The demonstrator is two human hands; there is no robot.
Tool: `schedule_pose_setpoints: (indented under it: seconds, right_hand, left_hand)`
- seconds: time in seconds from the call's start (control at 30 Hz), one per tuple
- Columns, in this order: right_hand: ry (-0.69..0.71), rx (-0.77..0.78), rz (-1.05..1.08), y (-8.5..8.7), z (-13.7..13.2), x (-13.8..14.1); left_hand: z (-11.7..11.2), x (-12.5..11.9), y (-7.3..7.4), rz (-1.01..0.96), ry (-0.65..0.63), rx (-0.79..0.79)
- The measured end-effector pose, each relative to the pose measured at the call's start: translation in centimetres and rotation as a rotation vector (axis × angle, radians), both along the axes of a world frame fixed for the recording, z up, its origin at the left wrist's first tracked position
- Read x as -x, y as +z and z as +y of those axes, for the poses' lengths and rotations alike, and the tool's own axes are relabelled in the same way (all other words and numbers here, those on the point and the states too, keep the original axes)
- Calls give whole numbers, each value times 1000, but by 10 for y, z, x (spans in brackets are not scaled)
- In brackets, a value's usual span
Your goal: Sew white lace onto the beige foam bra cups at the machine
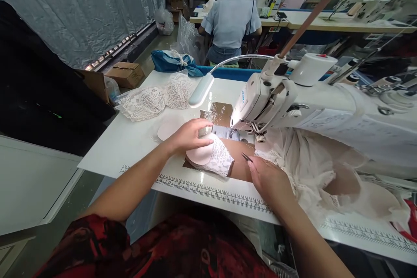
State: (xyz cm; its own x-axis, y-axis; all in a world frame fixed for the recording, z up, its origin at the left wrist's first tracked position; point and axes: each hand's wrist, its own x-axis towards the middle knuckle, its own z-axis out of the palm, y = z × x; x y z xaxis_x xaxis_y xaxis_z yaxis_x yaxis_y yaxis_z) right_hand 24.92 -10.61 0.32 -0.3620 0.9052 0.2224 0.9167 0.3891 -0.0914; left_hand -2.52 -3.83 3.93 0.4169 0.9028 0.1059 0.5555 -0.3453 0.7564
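Note:
My left hand (190, 136) is curled over a pale pink foam cup wrapped in white lace (211, 158), pressing it down on the table just left of the needle of a white sewing machine (260, 104). My right hand (267, 178) lies beside it in front of the machine. Its fingers pinch small metal tweezers (246, 157) that point toward the lace piece. Another pink foam cup (167, 129) lies behind my left hand.
A heap of white lace cups (153, 97) sits at the table's far left. A gooseneck lamp (202, 89) hangs over the work. More cream lace fabric (312, 169) is piled right of the needle. A printed ruler (208, 191) runs along the white table's front edge. Another person sits ahead (231, 21).

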Motion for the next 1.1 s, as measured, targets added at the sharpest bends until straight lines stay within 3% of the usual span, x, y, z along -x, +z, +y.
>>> schedule_pose_setpoints:
  seconds: [0.13,0.33,0.6,0.8,1.1]
  right_hand:
    - [53,30,167,9,-4,-4]
    - [145,219,340,26,6,8]
    - [214,381,486,27,38,28]
    - [120,485,643,20,41,28]
    - [233,518,739,18,44,38]
  left_hand:
    - [17,2,-11,45,11,262]
    - [14,-2,-18,-291,-124,533]
    - [5,-9,-15,-351,-132,621]
    - [5,-12,-17,-446,-121,735]
    - [5,-18,-23,-410,-280,747]
